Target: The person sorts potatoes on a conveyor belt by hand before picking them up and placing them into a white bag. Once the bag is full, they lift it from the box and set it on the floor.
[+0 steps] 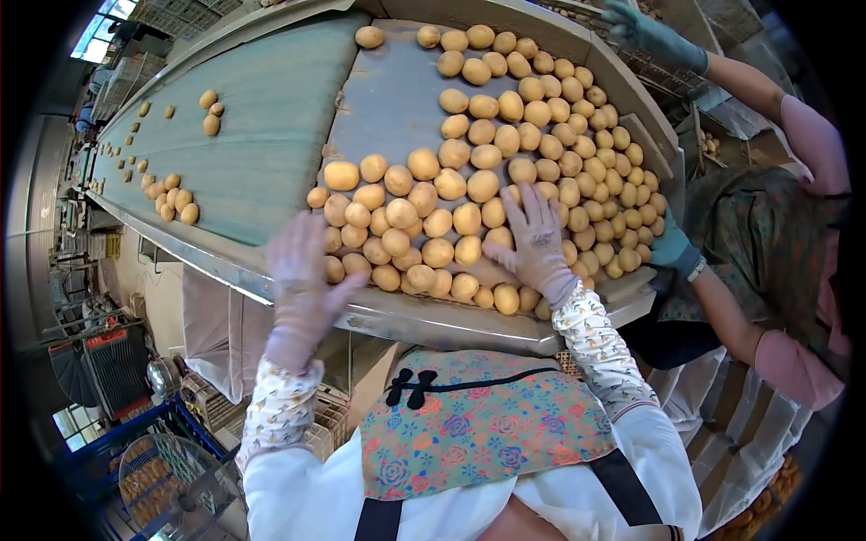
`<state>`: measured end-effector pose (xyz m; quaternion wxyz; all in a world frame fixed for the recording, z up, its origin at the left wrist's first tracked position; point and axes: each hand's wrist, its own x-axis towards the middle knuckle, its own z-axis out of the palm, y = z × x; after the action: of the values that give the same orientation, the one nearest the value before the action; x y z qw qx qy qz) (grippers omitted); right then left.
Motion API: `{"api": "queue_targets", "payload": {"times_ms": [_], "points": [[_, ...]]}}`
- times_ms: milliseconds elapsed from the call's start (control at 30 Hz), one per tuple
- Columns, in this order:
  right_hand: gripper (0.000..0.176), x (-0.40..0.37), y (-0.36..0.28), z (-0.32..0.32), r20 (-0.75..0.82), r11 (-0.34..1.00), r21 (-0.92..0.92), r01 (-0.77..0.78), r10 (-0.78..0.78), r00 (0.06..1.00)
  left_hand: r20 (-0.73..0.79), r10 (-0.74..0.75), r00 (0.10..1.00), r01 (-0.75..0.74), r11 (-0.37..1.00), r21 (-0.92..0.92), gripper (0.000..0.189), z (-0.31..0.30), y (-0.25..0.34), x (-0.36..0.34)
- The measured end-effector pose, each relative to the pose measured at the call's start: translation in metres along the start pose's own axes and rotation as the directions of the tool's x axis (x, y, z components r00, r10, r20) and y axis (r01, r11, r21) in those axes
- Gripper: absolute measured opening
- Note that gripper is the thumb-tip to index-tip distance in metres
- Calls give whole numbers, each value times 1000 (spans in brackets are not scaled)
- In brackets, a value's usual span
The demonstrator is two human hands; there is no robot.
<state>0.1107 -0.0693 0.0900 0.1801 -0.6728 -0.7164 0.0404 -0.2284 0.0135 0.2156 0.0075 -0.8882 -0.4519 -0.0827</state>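
Many round, yellow-brown potatoes (438, 222) lie massed on a grey sorting table (388, 99) at the end of a green conveyor belt (262, 99). My left hand (302, 279), in a thin pale glove, is over the near metal edge at the left of the pile. Its fingers are stretched out and the thumb points to the nearest potatoes; nothing is in it. Wearing the same kind of glove, my right hand (534, 242) lies palm down with spread fingers on potatoes near the middle of the pile. What is under its palm is hidden.
A co-worker in a pink top stands at the right. One teal-gloved hand (672, 245) is at the pile's right edge, the other (654, 36) over the far rim. More potatoes sit on the belt at the left. A standing fan (167, 478) is at the lower left.
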Motion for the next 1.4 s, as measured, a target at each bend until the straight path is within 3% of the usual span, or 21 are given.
{"api": "queue_targets", "payload": {"times_ms": [67, 233, 333, 367, 467, 500, 533, 600, 667, 733, 800, 900, 1000, 1033, 1067, 1133, 1200, 1233, 1267, 1333, 1400], "points": [[93, -4, 3, 6, -48, 995, -16, -95, 94, 994, 207, 49, 977, -43, 999, -34, 103, 20, 26, 16], [93, -52, -39, -7, 116, 992, 108, -64, 52, 992, 225, 33, 974, -48, 997, 61, 107, 59, 26, 34], [85, -32, -13, -5, 44, 994, 77, -75, 72, 996, 232, 85, 969, -103, 992, 67, 100, 73, 38, 40], [80, -27, -1, 3, -23, 962, 242, -130, 139, 990, 250, 86, 964, -104, 993, 60, 97, 71, 45, 36], [79, -38, -21, -3, -71, 972, 138, -192, 203, 977, 322, 129, 938, -143, 990, 20, 98, 63, 75, 23], [79, -45, -36, -14, 16, 986, 99, -133, 132, 991, 365, 176, 914, -163, 984, -64, 101, 57, 83, 19], [82, -55, -44, -11, 108, 973, 204, -109, 88, 990, 346, 231, 909, -207, 973, -106, 104, 56, 85, 21], [83, -50, -35, -10, 104, 961, 274, -45, 17, 994, 289, 317, 903, -277, 945, -172, 108, 57, 88, 26], [81, -41, -23, -2, 90, 969, 233, -78, 58, 994, 231, 360, 904, -326, 930, -171, 105, 66, 82, 31], [79, -35, -15, 6, 31, 961, 266, -75, 69, 997, 256, 316, 914, -304, 949, -87, 97, 57, 71, 49], [69, -45, -27, -8, 8, 968, 246, -59, 58, 998, 305, 40, 952, -58, 997, 50, 93, 51, 47, 65], [63, -65, -37, -23, 84, 959, 273, 75, -102, 991, 142, 103, 985, -108, 994, 32, 90, 69, 26, 38], [66, -61, -6, -8, -179, 939, 313, -145, 208, 962, 157, 285, 945, -270, 956, -111, 94, 59, 69, 26], [69, -42, 5, -16, -221, 924, 285, -254, 321, 921, 236, 363, 901, -304, 918, -253, 99, 64, 75, 25], [76, -32, 3, -11, -149, 901, 234, -365, 405, 902, 268, 373, 888, -268, 894, -358, 105, 59, 83, 28], [83, -25, -25, 1, 63, 944, 21, -331, 329, 942, 333, 336, 881, -274, 937, -218, 110, 50, 89, 42], [86, -29, -37, 11, 96, 968, 186, -166, 151, 984, 313, 315, 896, -302, 949, -91, 102, 45, 84, 50], [85, -31, -36, 6, -10, 974, 208, -91, 95, 995, 243, 311, 919, -308, 950, -50, 99, 48, 80, 53], [75, -33, -23, -4, 41, 969, 236, -67, 59, 997, 176, 310, 934, -313, 950, -10, 96, 52, 75, 54], [61, -37, 10, -20, -144, 906, 407, -114, 186, 972, 117, 282, 952, -282, 959, -20, 89, 53, 61, 54], [50, -63, 24, -50, -306, 918, 198, -344, 391, 868, 111, 297, 948, -294, 955, -37, 84, 46, 59, 54]]}}
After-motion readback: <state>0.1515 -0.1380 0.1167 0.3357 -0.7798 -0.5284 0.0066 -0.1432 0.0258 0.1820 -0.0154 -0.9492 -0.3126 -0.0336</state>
